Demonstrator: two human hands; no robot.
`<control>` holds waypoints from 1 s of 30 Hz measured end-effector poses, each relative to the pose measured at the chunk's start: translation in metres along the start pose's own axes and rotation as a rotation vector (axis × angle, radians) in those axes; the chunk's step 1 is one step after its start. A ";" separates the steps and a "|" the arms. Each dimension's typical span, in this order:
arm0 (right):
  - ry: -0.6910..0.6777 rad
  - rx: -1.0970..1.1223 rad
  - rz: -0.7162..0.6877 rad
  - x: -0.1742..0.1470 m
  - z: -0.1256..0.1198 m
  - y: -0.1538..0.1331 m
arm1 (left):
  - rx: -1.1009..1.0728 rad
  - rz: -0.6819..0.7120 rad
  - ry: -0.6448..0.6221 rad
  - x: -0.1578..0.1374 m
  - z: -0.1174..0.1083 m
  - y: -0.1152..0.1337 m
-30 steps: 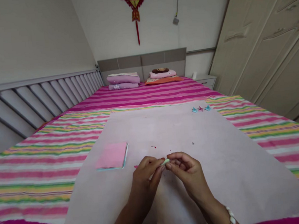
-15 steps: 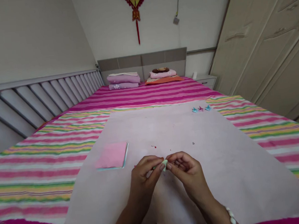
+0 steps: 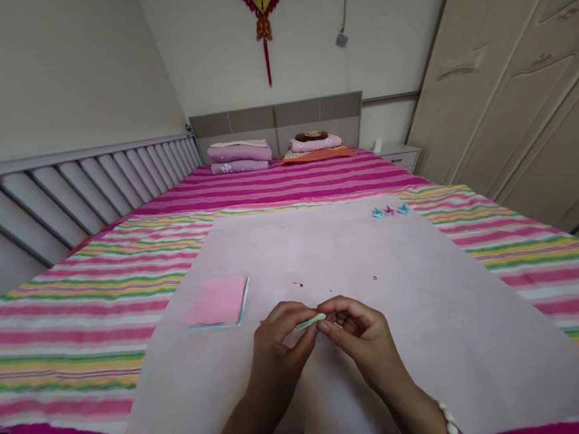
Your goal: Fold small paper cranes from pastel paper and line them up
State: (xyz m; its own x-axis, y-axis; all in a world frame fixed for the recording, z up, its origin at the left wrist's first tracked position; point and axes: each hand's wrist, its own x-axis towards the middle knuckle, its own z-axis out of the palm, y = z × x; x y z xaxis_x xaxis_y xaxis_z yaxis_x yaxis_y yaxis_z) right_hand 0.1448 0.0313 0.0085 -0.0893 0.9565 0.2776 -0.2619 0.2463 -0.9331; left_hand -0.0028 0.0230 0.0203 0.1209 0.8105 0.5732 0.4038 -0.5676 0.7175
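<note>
The right hand (image 3: 361, 332) and the left hand (image 3: 279, 338) come together above a pale sheet (image 3: 461, 364), which is spread on the bed. A bracelet (image 3: 448, 422) with white beads is on the right wrist. Between the two hands is a folded light green paper (image 3: 310, 321), narrow and slightly slanted, with its right end higher. The left hand grasps it between thumb and forefinger; the right hand pinches its right end with the fingertips. How the other fingers touch it, I cannot tell.

To the left and a little farther than the paper, a stack of square papers (image 3: 218, 301) lies with a pink sheet on top. Beyond the hands is a small red-tipped bit (image 3: 299, 284). Near the far right corner of the pale sheet stand three small folded paper figures (image 3: 390, 210), two blue and, between them, one pink. Farther, folded purple quilts (image 3: 239, 155) rest before the headboard (image 3: 252, 121).
</note>
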 end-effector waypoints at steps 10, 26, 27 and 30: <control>-0.046 -0.061 0.009 0.002 -0.002 -0.001 | 0.100 0.015 -0.077 -0.003 0.000 0.000; -0.081 -0.075 0.009 0.008 -0.012 0.004 | -0.317 -0.317 -0.164 -0.006 -0.003 -0.001; -0.076 -0.066 0.018 0.008 -0.013 0.005 | -0.329 -0.317 -0.156 -0.006 -0.004 -0.002; -0.062 -0.035 0.062 0.007 -0.014 0.007 | -0.357 -0.308 -0.109 -0.004 -0.004 -0.002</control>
State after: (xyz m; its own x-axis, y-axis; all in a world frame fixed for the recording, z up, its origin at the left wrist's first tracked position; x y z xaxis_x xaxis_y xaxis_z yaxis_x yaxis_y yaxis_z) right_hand 0.1553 0.0422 0.0011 -0.1634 0.9589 0.2320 -0.2206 0.1936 -0.9559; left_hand -0.0081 0.0205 0.0178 0.1463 0.9484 0.2813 0.1012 -0.2972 0.9494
